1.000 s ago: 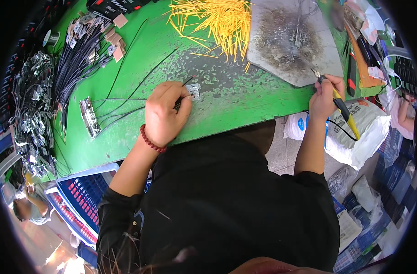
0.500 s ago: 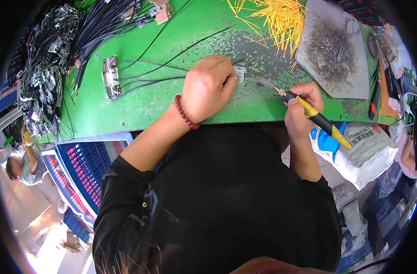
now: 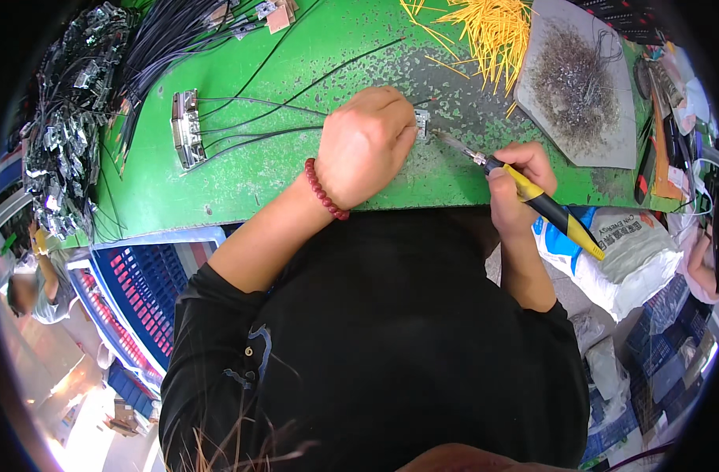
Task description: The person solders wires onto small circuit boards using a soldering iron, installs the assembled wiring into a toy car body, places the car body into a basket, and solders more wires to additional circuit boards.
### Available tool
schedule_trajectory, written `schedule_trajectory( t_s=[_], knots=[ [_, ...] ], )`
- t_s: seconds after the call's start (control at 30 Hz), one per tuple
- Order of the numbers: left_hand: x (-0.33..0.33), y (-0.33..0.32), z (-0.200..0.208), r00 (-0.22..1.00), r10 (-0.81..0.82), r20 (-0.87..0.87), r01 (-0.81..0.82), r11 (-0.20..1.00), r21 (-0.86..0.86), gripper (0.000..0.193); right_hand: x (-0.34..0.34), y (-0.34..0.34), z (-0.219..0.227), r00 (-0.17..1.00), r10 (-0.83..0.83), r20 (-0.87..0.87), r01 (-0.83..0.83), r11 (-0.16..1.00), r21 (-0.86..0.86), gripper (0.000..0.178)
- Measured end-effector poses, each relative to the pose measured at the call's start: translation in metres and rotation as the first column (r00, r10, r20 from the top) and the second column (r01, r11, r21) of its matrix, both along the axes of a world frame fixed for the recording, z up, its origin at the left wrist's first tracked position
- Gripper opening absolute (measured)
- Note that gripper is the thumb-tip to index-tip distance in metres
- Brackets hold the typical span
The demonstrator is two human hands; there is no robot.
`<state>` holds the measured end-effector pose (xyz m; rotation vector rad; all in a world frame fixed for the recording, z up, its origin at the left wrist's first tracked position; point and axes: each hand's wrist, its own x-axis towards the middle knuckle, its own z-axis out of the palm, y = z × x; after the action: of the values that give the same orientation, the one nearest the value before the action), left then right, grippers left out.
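Note:
My left hand [image 3: 369,145], a red bead bracelet at its wrist, is closed over black wires [image 3: 284,130] that lead from a shiny metal housing [image 3: 188,130]. Its fingertips are hidden from above. A small silvery metal part [image 3: 422,120] shows just past those fingers on the bench. In my right hand [image 3: 521,189] is a yellow-and-black soldering iron [image 3: 544,206], gripped like a pen. The iron's tip points left and lies at or very near the lower edge of the small part; whether it touches I cannot tell.
The worn green workbench [image 3: 249,193] holds piled metal parts [image 3: 64,149], a black wire bundle [image 3: 158,59] and yellow thin sticks [image 3: 493,35]. A grey board [image 3: 576,141] bears dark solder scraps. Below are a blue crate [image 3: 143,291] and a white sack [image 3: 635,259]. Another person [image 3: 48,287] is far left.
The soldering iron's tip has moved left, up to the small metal part. My left hand has shifted slightly right and stays closed.

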<state>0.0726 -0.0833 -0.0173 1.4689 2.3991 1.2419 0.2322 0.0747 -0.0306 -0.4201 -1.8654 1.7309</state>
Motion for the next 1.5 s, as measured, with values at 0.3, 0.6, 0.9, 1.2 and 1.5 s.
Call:
schedule_trajectory(
  t_s=[0.3,0.6,0.9,1.2,1.5],
  knots=[
    [0.000,0.000,0.001,1.000,0.001,-0.005,-0.001,1.000,0.002,0.008,-0.003,-0.001,0.003,0.996,0.005,0.088,-0.011,0.997,0.071,0.015],
    [0.000,0.001,0.003,1.000,-0.003,-0.014,0.003,1.000,-0.006,0.008,-0.001,0.000,0.001,1.000,0.012,-0.003,-0.012,0.999,-0.040,0.015],
    [-0.003,0.002,0.008,1.000,-0.021,0.008,0.021,0.995,-0.100,0.006,-0.005,-0.001,0.004,1.000,0.006,0.018,-0.006,1.000,0.014,0.015],
    [-0.003,0.004,0.009,1.000,-0.019,-0.003,0.018,0.988,-0.150,0.006,-0.005,-0.004,0.003,0.999,-0.026,0.023,0.026,1.000,-0.010,0.015],
    [-0.004,0.005,0.011,1.000,-0.019,-0.011,0.017,0.987,-0.162,0.007,-0.002,-0.003,-0.003,0.989,-0.099,-0.110,0.091,0.993,-0.071,0.023]
  ],
)
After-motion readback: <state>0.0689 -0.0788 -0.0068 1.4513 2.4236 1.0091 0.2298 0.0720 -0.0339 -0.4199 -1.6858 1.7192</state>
